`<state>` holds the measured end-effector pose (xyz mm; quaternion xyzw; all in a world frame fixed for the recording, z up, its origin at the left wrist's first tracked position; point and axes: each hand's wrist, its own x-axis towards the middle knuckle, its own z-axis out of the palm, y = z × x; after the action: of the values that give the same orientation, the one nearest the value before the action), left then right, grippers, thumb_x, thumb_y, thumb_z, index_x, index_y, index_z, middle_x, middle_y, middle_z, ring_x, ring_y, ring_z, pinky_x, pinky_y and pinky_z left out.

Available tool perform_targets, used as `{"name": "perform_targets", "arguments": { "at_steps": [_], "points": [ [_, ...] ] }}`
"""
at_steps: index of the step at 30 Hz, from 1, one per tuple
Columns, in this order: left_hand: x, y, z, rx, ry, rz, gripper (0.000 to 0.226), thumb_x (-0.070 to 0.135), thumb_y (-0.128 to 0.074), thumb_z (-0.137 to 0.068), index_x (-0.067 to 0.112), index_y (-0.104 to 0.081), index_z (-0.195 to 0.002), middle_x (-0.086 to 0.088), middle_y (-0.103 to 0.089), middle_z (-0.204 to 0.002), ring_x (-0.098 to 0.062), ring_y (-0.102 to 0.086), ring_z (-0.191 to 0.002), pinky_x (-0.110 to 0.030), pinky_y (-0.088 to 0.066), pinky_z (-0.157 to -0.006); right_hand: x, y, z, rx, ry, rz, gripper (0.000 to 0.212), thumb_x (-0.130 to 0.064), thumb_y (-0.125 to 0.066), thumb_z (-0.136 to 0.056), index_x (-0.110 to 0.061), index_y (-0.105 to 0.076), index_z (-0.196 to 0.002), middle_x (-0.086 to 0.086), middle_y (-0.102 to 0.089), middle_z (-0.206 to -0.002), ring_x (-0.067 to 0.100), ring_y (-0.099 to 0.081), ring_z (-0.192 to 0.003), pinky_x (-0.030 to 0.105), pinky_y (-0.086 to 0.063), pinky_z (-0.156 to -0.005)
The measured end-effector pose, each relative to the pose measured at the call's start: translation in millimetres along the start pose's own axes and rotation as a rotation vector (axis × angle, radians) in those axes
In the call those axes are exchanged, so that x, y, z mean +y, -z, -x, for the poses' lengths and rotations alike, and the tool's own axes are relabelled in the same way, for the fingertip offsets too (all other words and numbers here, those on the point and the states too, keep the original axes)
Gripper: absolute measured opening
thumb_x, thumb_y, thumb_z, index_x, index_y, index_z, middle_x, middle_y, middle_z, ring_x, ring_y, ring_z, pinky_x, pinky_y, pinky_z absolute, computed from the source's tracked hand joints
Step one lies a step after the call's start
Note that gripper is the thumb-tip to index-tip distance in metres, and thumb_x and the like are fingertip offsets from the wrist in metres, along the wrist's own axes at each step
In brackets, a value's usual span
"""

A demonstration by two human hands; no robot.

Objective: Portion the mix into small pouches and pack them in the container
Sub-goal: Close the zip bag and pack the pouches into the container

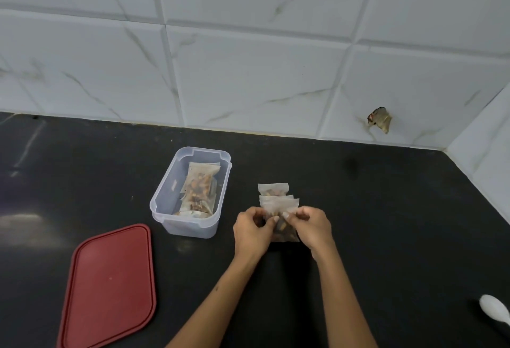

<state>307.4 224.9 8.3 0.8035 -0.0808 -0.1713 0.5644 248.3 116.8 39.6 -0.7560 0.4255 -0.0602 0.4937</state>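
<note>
A clear plastic container (165,198) stands on the black counter, left of my hands, with filled pouches (199,187) of brown mix lying inside. Between my hands is a small translucent pouch (285,230) of mix. My left hand (254,230) pinches its left upper edge and my right hand (313,227) pinches the right upper edge. Just behind it, more filled pouches (276,196) lie in a short overlapping row on the counter.
A red lid (110,289) lies flat at the front left. A white spoon (495,311) shows at the right edge. The black counter (386,209) meets a tiled wall (248,58) behind and on the right.
</note>
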Motion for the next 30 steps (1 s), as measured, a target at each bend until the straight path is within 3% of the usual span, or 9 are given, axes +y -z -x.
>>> {"name": "perform_targets", "arguments": {
  "at_steps": [6,10,13,18,21,24,28,30],
  "points": [
    [0,-5,-3,0.021,0.038,0.008,0.012,0.023,-0.073,-0.083,0.015,-0.067,-0.091,0.001,-0.069,-0.09,-0.009,-0.065,-0.085,-0.017,-0.05,-0.07,7,-9,-14,0.012,-0.059,-0.045,0.013,-0.028,-0.071,-0.084,-0.016,-0.068,-0.085,0.0,-0.07,-0.085,0.017,-0.068,-0.083,0.04,-0.058,-0.08],
    [1,-5,1,0.034,0.047,0.036,0.011,0.019,-0.07,-0.086,0.013,-0.066,-0.095,0.006,-0.067,-0.086,0.001,-0.061,-0.074,-0.004,-0.044,-0.055,9,-14,-9,0.064,-0.072,-0.104,0.02,-0.03,-0.073,-0.082,-0.018,-0.059,-0.091,-0.003,-0.066,-0.089,0.016,-0.065,-0.087,0.041,-0.056,-0.084],
    [4,-1,6,0.037,0.038,0.048,0.011,0.021,-0.069,-0.087,0.016,-0.066,-0.097,0.009,-0.066,-0.086,0.001,-0.061,-0.076,-0.002,-0.043,-0.055,6,-12,3,0.099,-0.042,-0.077,0.026,-0.031,-0.073,-0.082,-0.019,-0.054,-0.095,-0.005,-0.064,-0.085,0.016,-0.064,-0.087,0.04,-0.055,-0.085],
    [30,29,12,0.082,-0.136,0.076,0.012,0.025,-0.067,-0.088,0.021,-0.064,-0.099,0.012,-0.068,-0.086,-0.002,-0.067,-0.083,-0.011,-0.052,-0.065,-33,-6,28,0.157,0.19,-0.001,0.038,-0.034,-0.071,-0.083,-0.027,-0.04,-0.102,-0.004,-0.066,-0.083,0.017,-0.065,-0.084,0.043,-0.054,-0.082],
    [54,64,10,0.174,-0.249,0.061,0.019,0.024,-0.068,-0.088,0.024,-0.055,-0.101,0.014,-0.064,-0.086,0.002,-0.064,-0.08,-0.013,-0.052,-0.061,-70,-16,42,0.184,0.384,0.023,0.028,-0.034,-0.067,-0.086,-0.028,-0.042,-0.097,-0.004,-0.064,-0.083,0.015,-0.064,-0.078,0.037,-0.055,-0.072],
    [66,107,0,0.228,-0.261,0.018,0.023,0.025,-0.068,-0.088,0.025,-0.047,-0.096,0.007,-0.067,-0.086,-0.006,-0.067,-0.073,-0.019,-0.052,-0.054,-103,-38,47,0.117,0.487,0.096,0.01,-0.027,-0.061,-0.092,-0.022,-0.052,-0.092,-0.009,-0.061,-0.082,0.007,-0.059,-0.077,0.018,-0.046,-0.06],
    [60,151,-24,0.214,-0.158,-0.227,0.013,0.026,-0.067,-0.088,0.021,-0.056,-0.085,-0.001,-0.069,-0.086,-0.015,-0.068,-0.078,-0.034,-0.058,-0.072,-125,-77,41,-0.099,0.437,0.19,0.007,-0.022,-0.054,-0.096,-0.022,-0.055,-0.103,-0.005,-0.058,-0.099,0.012,-0.06,-0.094,0.022,-0.049,-0.068],
    [54,163,-35,0.136,-0.08,-0.298,0.004,0.019,-0.064,-0.09,0.017,-0.061,-0.09,-0.005,-0.069,-0.091,-0.015,-0.067,-0.079,-0.031,-0.057,-0.072,-130,-92,39,-0.214,0.387,0.264,0.019,-0.02,-0.052,-0.096,-0.02,-0.054,-0.114,0.003,-0.059,-0.113,0.018,-0.06,-0.1,0.028,-0.051,-0.074]
  ]
}}
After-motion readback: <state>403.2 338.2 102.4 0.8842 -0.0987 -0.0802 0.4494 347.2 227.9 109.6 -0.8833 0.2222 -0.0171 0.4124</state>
